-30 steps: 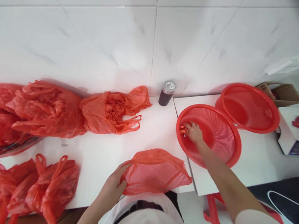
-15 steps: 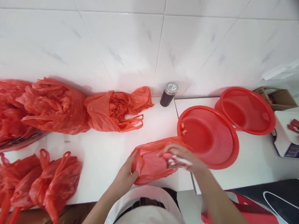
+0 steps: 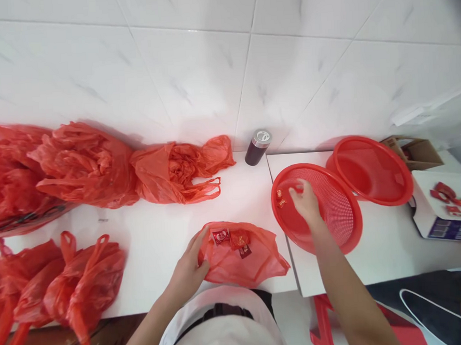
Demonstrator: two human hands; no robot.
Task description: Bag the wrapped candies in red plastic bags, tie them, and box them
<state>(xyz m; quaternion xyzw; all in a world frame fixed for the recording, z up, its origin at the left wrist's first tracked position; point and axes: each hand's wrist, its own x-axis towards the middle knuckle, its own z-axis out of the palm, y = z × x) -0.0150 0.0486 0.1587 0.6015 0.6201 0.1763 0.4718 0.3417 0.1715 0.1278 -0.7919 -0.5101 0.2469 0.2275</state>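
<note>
My left hand (image 3: 189, 266) grips the left edge of a red plastic bag (image 3: 255, 269), which lies on its side on the white table. Through the bag's opening and thin film show a few small wrapped candies (image 3: 221, 237), in red and dark wrappers. Over the near red mesh basket (image 3: 345, 228) is my right hand (image 3: 305, 201), open, with thumb and fingers apart and nothing visible between them. Just left of its fingers, a couple of small orange-gold wrapped candies (image 3: 281, 203) rest inside the basket.
A second red basket (image 3: 374, 171) stands behind, beside a cardboard box (image 3: 422, 153) and a white box (image 3: 437, 201) with red packets on top. A dark tumbler (image 3: 256, 149) stands near the wall. Red bags (image 3: 85, 171) line the left; a red stool (image 3: 323, 323) is below.
My right hand has moved from the bag's mouth to the basket, and the wrapped items it held are out of it. Candies now show in the bag. My left hand keeps its hold.
</note>
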